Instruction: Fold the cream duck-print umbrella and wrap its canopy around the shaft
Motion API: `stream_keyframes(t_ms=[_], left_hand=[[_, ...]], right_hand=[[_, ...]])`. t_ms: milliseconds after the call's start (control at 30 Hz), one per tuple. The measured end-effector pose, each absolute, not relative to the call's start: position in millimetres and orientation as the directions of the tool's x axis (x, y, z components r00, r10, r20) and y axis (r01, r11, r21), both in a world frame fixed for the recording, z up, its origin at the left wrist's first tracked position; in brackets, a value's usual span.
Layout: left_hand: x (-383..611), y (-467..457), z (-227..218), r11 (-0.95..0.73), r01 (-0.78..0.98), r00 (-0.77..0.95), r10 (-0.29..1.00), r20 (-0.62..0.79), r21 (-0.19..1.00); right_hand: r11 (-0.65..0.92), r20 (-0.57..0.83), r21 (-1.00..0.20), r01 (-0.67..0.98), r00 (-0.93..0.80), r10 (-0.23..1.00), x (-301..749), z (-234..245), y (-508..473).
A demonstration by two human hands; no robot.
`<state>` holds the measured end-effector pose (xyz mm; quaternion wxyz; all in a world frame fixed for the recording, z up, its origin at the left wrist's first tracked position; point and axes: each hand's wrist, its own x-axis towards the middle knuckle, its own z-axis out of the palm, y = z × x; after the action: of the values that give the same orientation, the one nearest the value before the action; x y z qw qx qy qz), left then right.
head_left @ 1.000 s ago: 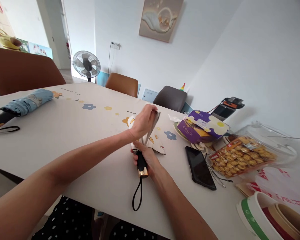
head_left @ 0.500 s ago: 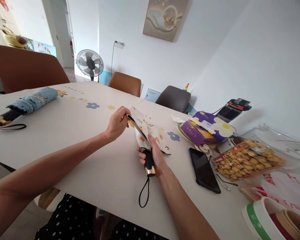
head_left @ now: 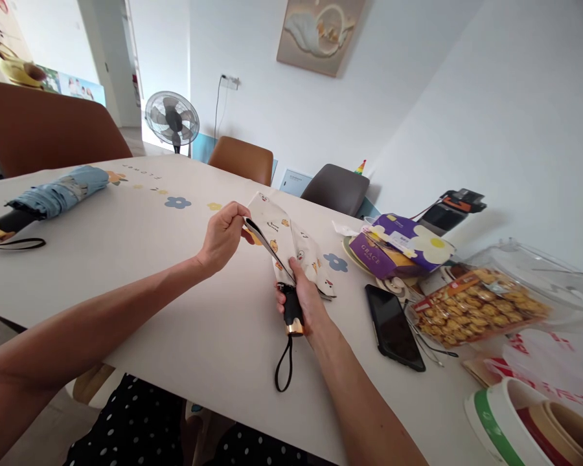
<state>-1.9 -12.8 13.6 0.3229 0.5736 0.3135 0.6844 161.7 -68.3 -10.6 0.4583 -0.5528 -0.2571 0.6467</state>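
A folded white umbrella [head_left: 291, 243] with small printed figures lies slanted over the white table [head_left: 126, 259]. My right hand [head_left: 307, 303] is wrapped round its black handle, whose gold end and black wrist loop point toward me. My left hand [head_left: 223, 234] pinches a fold of the umbrella's cloth at its far left edge and holds it away from the shaft.
A folded blue umbrella [head_left: 53, 197] lies at the table's far left. Right of my hands are a black phone [head_left: 393, 327], a purple box [head_left: 398, 246], a bag of snacks [head_left: 476, 307] and stacked bowls [head_left: 529, 421]. Chairs and a standing fan [head_left: 171, 122] are behind the table.
My left hand let go near the umbrella's top, moved left and took a fold of cloth at the edge. The umbrella tilted further from me; my right hand kept the handle.
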Motion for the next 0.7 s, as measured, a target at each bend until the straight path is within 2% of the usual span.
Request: stream_keyframes(t_ms=[167, 400, 467, 567, 633, 700], left_hand=[[-3, -15, 16, -0.67, -0.04, -0.108, 0.741, 0.663, 0.742], [-4, -19, 21, -0.68, -0.026, -0.131, 0.729, 0.672, 0.733], [-9, -17, 23, -0.705, 0.086, -0.089, 0.698, 0.711, 0.704], [-20, -6, 18, -0.743, 0.39, 0.14, 0.632, 0.762, 0.544], [-27, 5, 11, -0.701, 0.548, 0.297, 0.673, 0.678, 0.456], [-33, 15, 3, -0.617, 0.634, 0.384, 0.774, 0.503, 0.466]], right_hand=[[-0.449, -0.477, -0.856, -0.255, 0.057, 0.877, 163, -14, -67], [-0.509, -0.532, -0.794, -0.333, -0.025, 0.846, 163, -9, -68], [-0.493, -0.524, -0.81, -0.318, 0.011, 0.852, 163, -9, -68], [-0.442, -0.484, -0.856, -0.27, 0.115, 0.867, 166, -9, -67], [-0.417, -0.46, -0.876, -0.242, 0.156, 0.874, 169, -10, -65], [-0.411, -0.448, -0.886, -0.215, 0.164, 0.879, 171, -12, -64]])
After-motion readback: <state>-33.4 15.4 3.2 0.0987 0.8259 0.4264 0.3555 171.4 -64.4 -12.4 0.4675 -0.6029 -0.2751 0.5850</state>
